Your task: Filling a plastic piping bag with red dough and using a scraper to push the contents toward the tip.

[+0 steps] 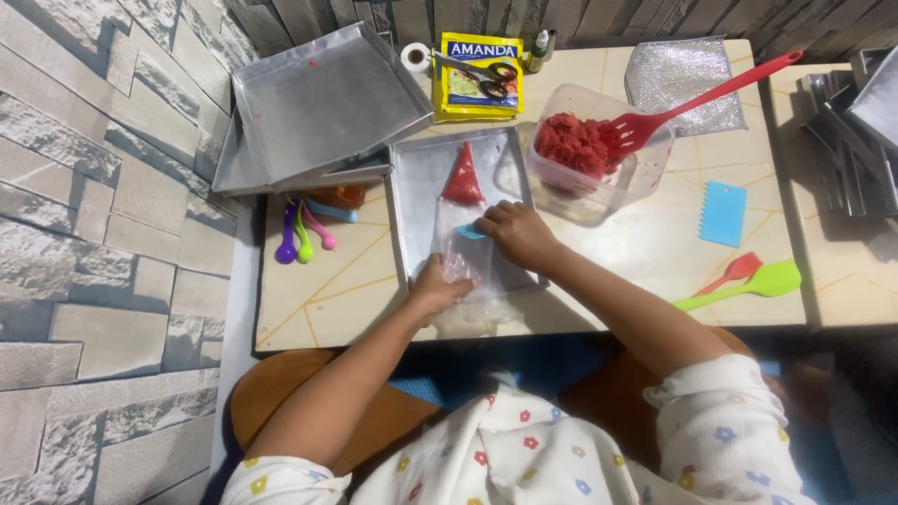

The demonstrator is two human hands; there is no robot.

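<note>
Going left to right: the left hand (pixel 438 285) pinches the loose open end of a clear piping bag (pixel 460 220) lying flat in a metal tray (pixel 412 215) on the surface (pixel 655 262). The right hand (pixel 514 234) presses a small blue scraper (pixel 470 231) on it, fingers curled round the scraper. The bag looks soft and slippery, with red paste packed at the tip, so I'd grab the empty end.

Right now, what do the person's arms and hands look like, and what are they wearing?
Both arms are bare from the upper arm down; the left hand and right hand wear no gloves, and no rings, watch or bracelets show. The garment is white or cream with short sleeves, dotted with small flowers in red, blue and yellow. Nails are too small to judge.
</note>
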